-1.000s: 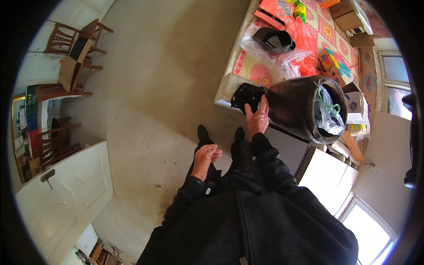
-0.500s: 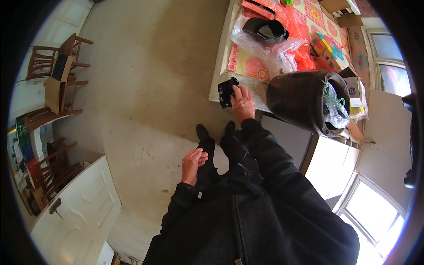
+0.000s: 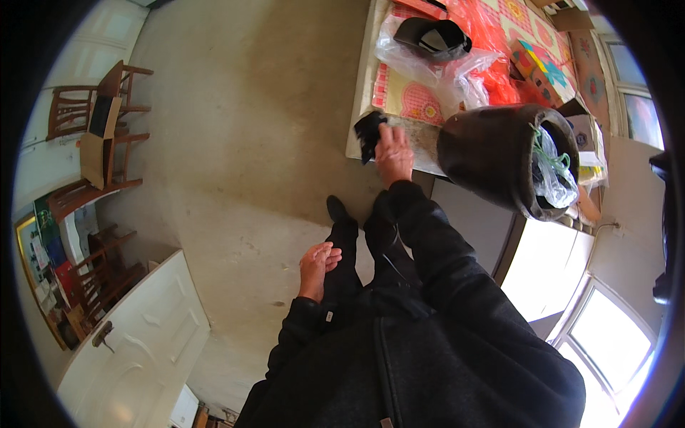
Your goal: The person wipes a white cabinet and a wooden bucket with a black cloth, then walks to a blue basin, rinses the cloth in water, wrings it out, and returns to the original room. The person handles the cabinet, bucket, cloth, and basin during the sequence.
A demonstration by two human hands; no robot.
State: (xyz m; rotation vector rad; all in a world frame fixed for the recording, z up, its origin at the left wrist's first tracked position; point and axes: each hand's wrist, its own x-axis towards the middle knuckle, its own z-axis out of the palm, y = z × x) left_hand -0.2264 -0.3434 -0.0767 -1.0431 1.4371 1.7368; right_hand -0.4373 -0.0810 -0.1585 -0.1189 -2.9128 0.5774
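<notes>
Pale floor (image 3: 235, 128) fills the middle of the room, with a bench (image 3: 422, 139) at the upper right. At the bench's near corner, the right hand (image 3: 394, 155) has its fingers against a bunched black cloth (image 3: 368, 135); blur hides whether they grip it. Over the legs, the left hand (image 3: 319, 269) is empty, its fingers loosely bent. The step in hand looks like handling the cloth along the bench edge; the next move seems to call for a sure hold on it, clear of the dark jar (image 3: 481, 157) nearby. Farther up the bench, a dark cap (image 3: 433, 37) lies on a clear bag (image 3: 457, 82) beside a red bag (image 3: 491, 53). Chairs (image 3: 110, 80) and a white door (image 3: 139, 335) stand well apart, at left.
</notes>
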